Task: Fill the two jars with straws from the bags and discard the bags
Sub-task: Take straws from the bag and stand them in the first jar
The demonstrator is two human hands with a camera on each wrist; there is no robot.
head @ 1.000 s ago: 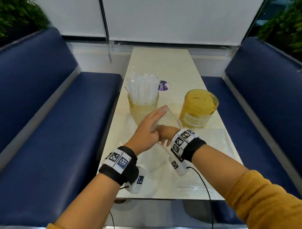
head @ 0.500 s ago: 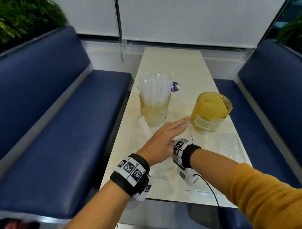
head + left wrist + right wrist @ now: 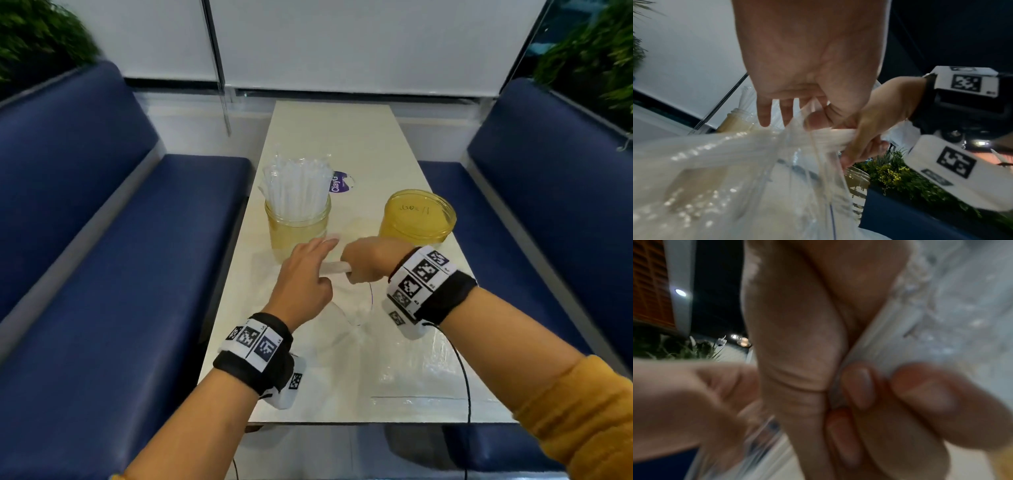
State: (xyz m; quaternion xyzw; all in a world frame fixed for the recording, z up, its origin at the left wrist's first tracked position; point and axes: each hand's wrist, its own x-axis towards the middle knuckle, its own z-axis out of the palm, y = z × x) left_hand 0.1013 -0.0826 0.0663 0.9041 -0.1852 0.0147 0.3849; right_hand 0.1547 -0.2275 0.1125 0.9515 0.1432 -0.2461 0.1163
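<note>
The left jar (image 3: 297, 228) on the table (image 3: 342, 144) holds a bunch of clear straws (image 3: 295, 186). An empty amber jar (image 3: 418, 219) stands to its right. In front of the jars my right hand (image 3: 368, 263) grips a bundle of white straws (image 3: 334, 267), seen close up as the straw bundle (image 3: 830, 134) in the left wrist view. My left hand (image 3: 308, 274) holds the clear bag (image 3: 352, 313) that hangs round the bundle; its thumb (image 3: 818, 120) presses the film of the bag (image 3: 725, 170). The right wrist view shows my fingers (image 3: 859, 386) curled round the straws (image 3: 890, 331).
A second flat clear plastic bag (image 3: 421, 370) lies on the table's near right part. A purple sticker (image 3: 339, 183) sits behind the left jar. Blue benches (image 3: 120, 274) flank the table on both sides, with plants behind them.
Both hands have risen off the table with the bag. My right hand, earlier tucked under the left, now shows beside it gripping the straw bundle.
</note>
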